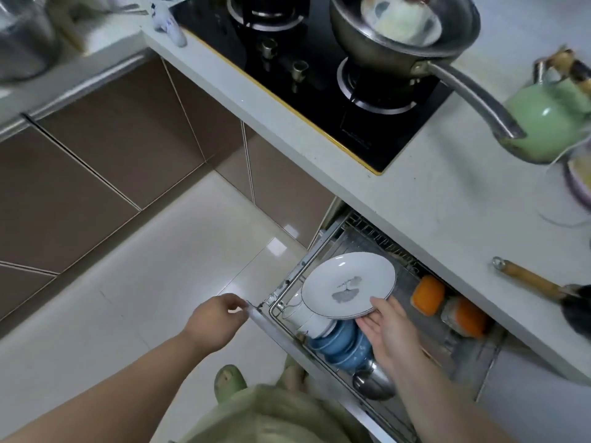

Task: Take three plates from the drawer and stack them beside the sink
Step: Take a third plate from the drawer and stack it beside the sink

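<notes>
The pull-out wire drawer (289,281) under the counter stands open. My right hand (383,330) holds a white plate with a grey leaf print (348,284) by its near rim, lifted above the drawer. Under it in the rack stand more white dishes (307,318) and blue bowls (345,345). My left hand (217,321) rests at the drawer's front left corner, fingers curled at the edge of the drawer front. No sink shows in this view.
A black gas hob (319,91) carries a metal pan (399,30) with its long handle pointing right. A green kettle (550,119) and a wooden-handled utensil (537,281) lie on the pale counter. Orange-lidded containers (428,295) and a steel bowl (374,382) sit in the drawer. My feet in green slippers (228,382) stand on white floor tiles.
</notes>
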